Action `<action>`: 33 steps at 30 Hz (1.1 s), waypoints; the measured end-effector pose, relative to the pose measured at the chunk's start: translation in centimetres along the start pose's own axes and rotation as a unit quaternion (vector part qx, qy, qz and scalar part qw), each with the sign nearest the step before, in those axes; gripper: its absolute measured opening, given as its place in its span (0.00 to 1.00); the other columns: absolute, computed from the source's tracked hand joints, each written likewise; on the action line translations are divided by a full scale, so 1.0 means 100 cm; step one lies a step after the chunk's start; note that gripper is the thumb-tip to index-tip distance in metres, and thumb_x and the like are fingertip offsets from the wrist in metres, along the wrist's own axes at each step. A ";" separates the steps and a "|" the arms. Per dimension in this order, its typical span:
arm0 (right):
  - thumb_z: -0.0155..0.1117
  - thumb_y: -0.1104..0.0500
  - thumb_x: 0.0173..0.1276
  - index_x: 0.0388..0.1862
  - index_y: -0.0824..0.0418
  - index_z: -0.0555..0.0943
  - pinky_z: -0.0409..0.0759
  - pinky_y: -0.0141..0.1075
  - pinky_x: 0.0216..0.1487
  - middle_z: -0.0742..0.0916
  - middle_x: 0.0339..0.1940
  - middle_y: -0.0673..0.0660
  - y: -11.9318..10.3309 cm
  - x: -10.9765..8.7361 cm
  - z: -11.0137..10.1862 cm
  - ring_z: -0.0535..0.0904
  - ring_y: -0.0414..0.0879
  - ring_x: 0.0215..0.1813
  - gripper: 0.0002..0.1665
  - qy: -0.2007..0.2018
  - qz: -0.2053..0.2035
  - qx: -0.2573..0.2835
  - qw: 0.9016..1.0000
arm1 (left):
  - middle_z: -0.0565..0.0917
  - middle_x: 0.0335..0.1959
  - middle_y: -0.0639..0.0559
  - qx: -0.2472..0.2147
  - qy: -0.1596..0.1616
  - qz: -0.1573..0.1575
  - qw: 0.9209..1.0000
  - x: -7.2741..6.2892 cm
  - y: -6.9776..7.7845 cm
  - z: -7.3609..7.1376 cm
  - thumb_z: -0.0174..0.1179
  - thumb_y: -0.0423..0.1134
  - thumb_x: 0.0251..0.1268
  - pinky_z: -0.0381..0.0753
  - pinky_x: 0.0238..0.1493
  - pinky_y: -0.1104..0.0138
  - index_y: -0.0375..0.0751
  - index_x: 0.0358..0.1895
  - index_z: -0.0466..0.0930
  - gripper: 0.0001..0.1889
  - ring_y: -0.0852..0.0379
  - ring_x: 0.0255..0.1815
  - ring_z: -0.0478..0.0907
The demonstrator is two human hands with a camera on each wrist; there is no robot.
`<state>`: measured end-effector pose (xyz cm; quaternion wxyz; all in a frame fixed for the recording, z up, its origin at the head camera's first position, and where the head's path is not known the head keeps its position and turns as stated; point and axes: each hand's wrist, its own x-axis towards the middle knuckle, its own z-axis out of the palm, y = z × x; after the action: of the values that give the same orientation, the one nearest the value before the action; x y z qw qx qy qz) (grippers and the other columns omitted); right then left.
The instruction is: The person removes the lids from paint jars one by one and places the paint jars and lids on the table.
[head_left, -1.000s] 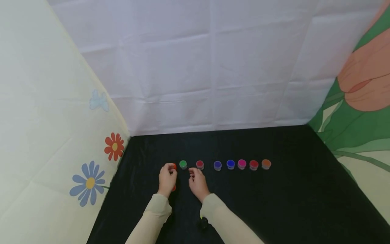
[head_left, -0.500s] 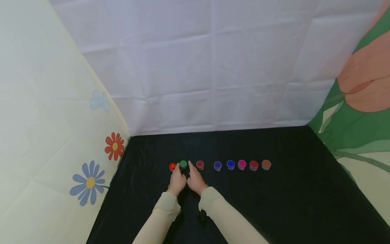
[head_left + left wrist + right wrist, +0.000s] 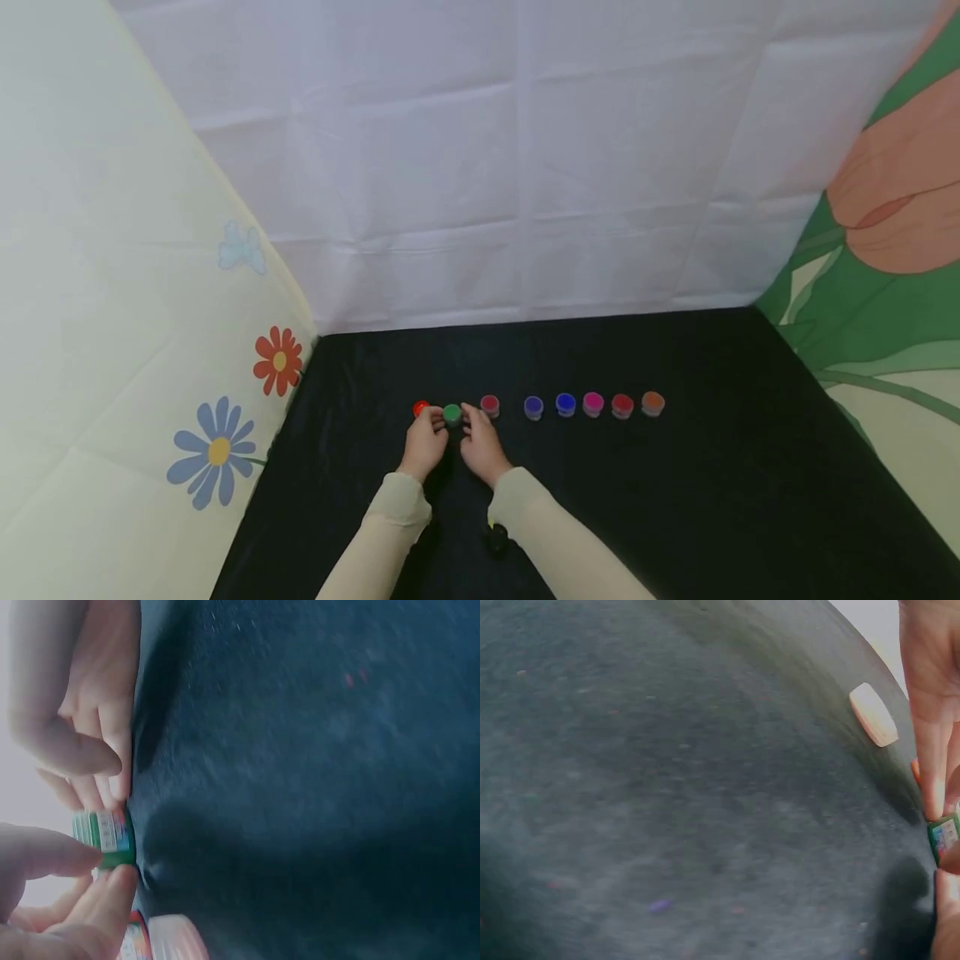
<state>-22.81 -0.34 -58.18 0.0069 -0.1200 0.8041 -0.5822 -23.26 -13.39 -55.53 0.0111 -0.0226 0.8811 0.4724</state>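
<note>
Fingers of my left hand and right hand, loosely extended, touch the green jar between them.

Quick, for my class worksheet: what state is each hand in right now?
Left hand: open, fingertips against the left side of the green pot.
Right hand: open, fingertips against its right side.

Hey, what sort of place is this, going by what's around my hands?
Probably an indoor table fitted out as a small booth: a black tabletop, a creased white sheet behind it, and flower-printed panels on both sides.
</note>
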 end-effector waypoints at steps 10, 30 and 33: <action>0.61 0.76 0.65 0.60 0.73 0.75 0.81 0.46 0.57 0.78 0.50 0.65 0.007 -0.013 -0.002 0.80 0.58 0.52 0.23 0.037 -0.019 -0.011 0.999 | 0.83 0.48 0.33 -0.010 -0.039 0.036 0.999 -0.001 -0.009 -0.008 0.62 0.20 0.63 0.82 0.54 0.50 0.27 0.51 0.76 0.14 0.38 0.52 0.82; 0.62 0.61 0.76 0.55 0.64 0.78 0.84 0.45 0.51 0.82 0.51 0.61 0.014 -0.010 -0.012 0.82 0.54 0.51 0.12 0.014 -0.022 -0.008 1.000 | 0.82 0.49 0.35 -0.041 -0.051 0.025 0.998 -0.001 -0.015 -0.005 0.65 0.22 0.63 0.81 0.55 0.50 0.28 0.51 0.77 0.14 0.38 0.54 0.81; 0.63 0.62 0.75 0.54 0.63 0.79 0.84 0.46 0.51 0.82 0.51 0.60 0.013 -0.009 -0.012 0.82 0.54 0.51 0.12 0.019 -0.021 -0.010 1.000 | 0.83 0.49 0.36 -0.041 -0.053 0.023 0.998 0.000 -0.014 -0.006 0.65 0.23 0.63 0.81 0.55 0.50 0.29 0.51 0.77 0.14 0.38 0.54 0.81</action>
<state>-22.38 1.30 -59.18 -0.0215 -0.1257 0.8072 -0.5764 -23.22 -14.72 -56.37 0.0457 0.0220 0.8596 0.5084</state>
